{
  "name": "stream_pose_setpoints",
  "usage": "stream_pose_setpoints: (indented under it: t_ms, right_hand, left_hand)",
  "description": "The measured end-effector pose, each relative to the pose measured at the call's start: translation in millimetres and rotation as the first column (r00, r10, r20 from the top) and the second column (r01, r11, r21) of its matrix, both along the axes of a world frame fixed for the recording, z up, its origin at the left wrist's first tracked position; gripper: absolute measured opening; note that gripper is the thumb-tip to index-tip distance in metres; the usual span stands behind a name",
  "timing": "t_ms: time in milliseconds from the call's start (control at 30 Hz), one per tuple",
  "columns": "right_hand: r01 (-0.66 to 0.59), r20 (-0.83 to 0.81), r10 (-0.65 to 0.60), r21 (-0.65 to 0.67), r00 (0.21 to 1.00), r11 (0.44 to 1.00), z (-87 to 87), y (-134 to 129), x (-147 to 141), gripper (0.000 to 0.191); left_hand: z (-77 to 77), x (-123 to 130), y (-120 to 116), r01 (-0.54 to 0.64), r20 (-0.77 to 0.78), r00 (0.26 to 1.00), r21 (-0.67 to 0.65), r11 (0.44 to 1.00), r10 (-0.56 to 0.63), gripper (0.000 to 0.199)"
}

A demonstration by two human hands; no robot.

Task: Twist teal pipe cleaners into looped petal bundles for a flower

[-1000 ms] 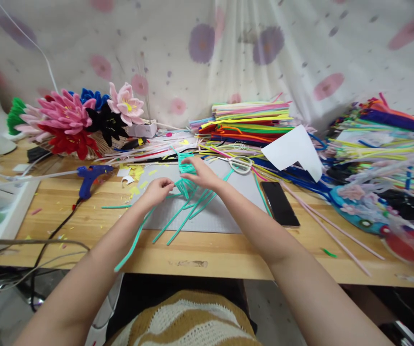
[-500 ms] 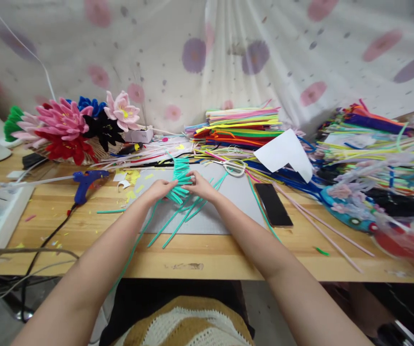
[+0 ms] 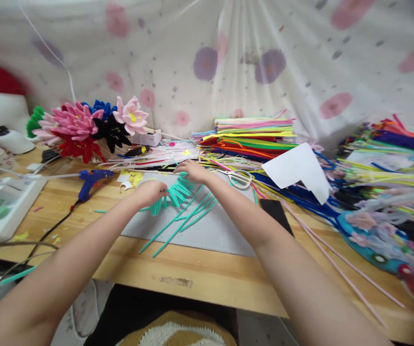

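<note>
A fringed teal piece of folded pipe cleaner loops (image 3: 178,192) hangs between my two hands over the grey mat (image 3: 228,235). My left hand (image 3: 153,193) is closed on its left end. At its upper right end, my right hand (image 3: 191,172) grips it from above, with the fingertips partly hidden. Loose teal pipe cleaners (image 3: 172,233) lie fanned out on the mat just below. White-handled scissors (image 3: 240,179) rest behind my right wrist.
A blue glue gun (image 3: 90,182) lies at the left, near pipe cleaner flowers (image 3: 79,122). Pipe cleaner bundles (image 3: 253,132) are stacked at the back. A black phone (image 3: 275,214) lies right of my right forearm, near white paper (image 3: 295,170).
The view has turned slightly left. My hands have moved farther apart, and the teal fringe, upright before, now stretches sideways between them. My right hand has moved up and away.
</note>
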State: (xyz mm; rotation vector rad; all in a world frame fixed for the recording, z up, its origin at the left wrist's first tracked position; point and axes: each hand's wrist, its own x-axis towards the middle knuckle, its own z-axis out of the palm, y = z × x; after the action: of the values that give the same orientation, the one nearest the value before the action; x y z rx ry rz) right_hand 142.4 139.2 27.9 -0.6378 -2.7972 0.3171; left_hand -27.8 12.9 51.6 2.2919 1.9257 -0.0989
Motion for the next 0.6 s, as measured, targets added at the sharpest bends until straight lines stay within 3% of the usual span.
stream_pose_setpoints:
  t_ms: [100,200,367,467,600]
  right_hand:
    - [-0.084,0.2,0.063,0.098,0.978,0.992,-3.6,9.4,-20.2,0.03]
    - [-0.067,0.227,0.022,0.193,0.974,0.979,1.1,11.5,-31.4,0.027]
    - [-0.042,0.253,-0.027,0.264,0.967,0.964,35.2,10.6,-33.4,0.029]
    - [0.013,0.293,-0.066,0.178,0.954,0.984,59.3,11.9,-25.9,0.031]
    - [0.006,0.213,0.013,-0.089,0.977,0.996,79.7,9.4,-9.8,0.025]
  left_hand:
    - [4.8,-6.1,-5.5,-0.035,-0.117,0.992,0.005,0.999,0.036,0.027]
    - [9.5,-16.1,-14.4,-0.078,-0.131,0.988,0.012,0.997,0.079,0.035]
    - [25.3,-30.9,-25.2,-0.121,-0.044,0.992,0.019,0.993,0.121,0.052]
    - [35.1,-39.9,-23.2,-0.158,-0.067,0.985,0.061,0.986,0.162,0.046]
    - [40.6,-51.7,-14.8,-0.14,0.041,0.99,0.117,0.983,0.136,0.042]
